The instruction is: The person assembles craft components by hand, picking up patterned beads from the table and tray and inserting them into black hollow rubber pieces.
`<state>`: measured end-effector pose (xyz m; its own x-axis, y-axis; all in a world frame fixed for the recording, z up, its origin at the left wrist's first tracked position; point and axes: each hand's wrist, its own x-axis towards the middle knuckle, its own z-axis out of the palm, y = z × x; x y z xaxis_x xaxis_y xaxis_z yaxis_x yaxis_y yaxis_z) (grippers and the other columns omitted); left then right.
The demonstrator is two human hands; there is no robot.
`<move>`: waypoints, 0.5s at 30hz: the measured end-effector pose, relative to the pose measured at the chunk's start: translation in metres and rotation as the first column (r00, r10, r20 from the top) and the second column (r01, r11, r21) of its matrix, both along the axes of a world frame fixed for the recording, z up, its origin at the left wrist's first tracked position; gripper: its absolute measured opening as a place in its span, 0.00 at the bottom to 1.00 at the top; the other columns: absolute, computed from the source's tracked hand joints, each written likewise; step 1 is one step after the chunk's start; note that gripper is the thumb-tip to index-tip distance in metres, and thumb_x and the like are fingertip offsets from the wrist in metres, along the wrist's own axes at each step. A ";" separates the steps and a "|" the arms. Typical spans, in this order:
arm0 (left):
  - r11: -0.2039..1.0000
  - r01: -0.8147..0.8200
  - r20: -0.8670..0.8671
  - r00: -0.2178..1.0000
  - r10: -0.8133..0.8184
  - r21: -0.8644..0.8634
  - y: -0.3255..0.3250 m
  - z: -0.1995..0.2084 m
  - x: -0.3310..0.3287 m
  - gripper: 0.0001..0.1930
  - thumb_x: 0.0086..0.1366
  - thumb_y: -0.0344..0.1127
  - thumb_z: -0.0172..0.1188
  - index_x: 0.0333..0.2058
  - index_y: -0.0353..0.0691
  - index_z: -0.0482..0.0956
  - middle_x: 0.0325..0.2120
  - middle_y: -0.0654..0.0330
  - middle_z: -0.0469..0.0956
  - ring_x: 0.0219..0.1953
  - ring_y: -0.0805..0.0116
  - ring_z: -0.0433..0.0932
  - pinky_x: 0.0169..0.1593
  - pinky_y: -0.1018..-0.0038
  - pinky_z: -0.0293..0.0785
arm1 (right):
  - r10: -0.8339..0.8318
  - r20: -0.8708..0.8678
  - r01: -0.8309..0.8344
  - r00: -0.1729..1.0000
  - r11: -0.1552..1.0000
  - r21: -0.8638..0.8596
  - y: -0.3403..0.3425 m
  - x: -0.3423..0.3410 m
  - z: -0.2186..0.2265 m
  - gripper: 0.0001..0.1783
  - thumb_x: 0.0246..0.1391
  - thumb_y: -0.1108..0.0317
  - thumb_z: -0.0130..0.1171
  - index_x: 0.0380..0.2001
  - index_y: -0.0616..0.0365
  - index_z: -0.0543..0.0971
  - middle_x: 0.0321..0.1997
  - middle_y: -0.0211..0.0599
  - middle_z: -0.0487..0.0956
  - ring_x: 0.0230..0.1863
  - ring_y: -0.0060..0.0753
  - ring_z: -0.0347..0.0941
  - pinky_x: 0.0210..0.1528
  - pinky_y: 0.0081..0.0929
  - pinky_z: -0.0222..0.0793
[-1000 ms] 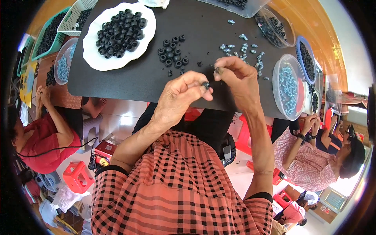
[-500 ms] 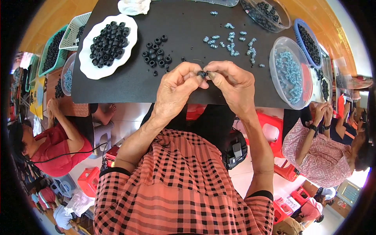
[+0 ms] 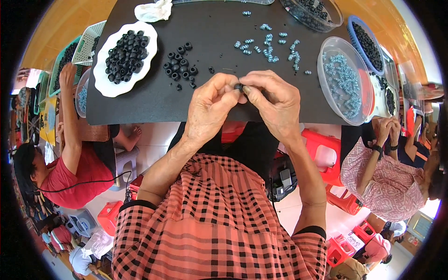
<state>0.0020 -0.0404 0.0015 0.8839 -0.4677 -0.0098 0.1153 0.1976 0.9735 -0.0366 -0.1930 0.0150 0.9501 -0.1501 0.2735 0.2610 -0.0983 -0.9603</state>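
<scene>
My left hand (image 3: 215, 99) is closed, its thumb and fingers pinching a small round black bead (image 3: 239, 87). Against the bead's right side, the thumb and fingertips of my right hand (image 3: 274, 95) are pressed together. Whatever else sits between those right fingertips is too small to make out. Both hands are over the near part of the black table (image 3: 154, 106). Just beyond my left hand lies a loose group of hollow black beads (image 3: 178, 64), with smaller black bits around it. Farther right, several blue-and-black striped spiral pieces (image 3: 268, 49) are scattered.
A white scalloped plate (image 3: 101, 79) of black beads stands at left, near a white cloth (image 3: 154, 11). At right are a clear tub (image 3: 325, 88) of blue spiral pieces and a blue basket (image 3: 353, 23) of black ones. Co-workers sit on both sides; red stools (image 3: 322, 154) stand behind.
My hands stay together on the black bead, fingertips slightly closer around it. The view has shifted a little. At left, a co-worker has raised an arm toward the baskets.
</scene>
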 end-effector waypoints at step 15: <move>0.984 0.065 -0.134 0.987 -0.088 -0.166 0.006 -0.004 0.008 0.07 0.66 0.27 0.52 0.40 0.33 0.76 0.33 0.64 0.78 0.35 0.82 0.73 0.44 0.82 0.69 | -0.059 0.072 0.069 0.996 0.989 -0.134 0.009 0.002 0.003 0.12 0.47 0.83 0.60 0.38 0.62 0.81 0.37 0.36 0.80 0.35 0.23 0.77 0.38 0.20 0.73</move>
<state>0.0102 -0.0346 -0.0025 0.8404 -0.5396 -0.0503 0.2692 0.3350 0.9030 -0.0347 -0.1838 0.0177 0.9184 -0.1672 0.3587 0.3137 -0.2451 -0.9174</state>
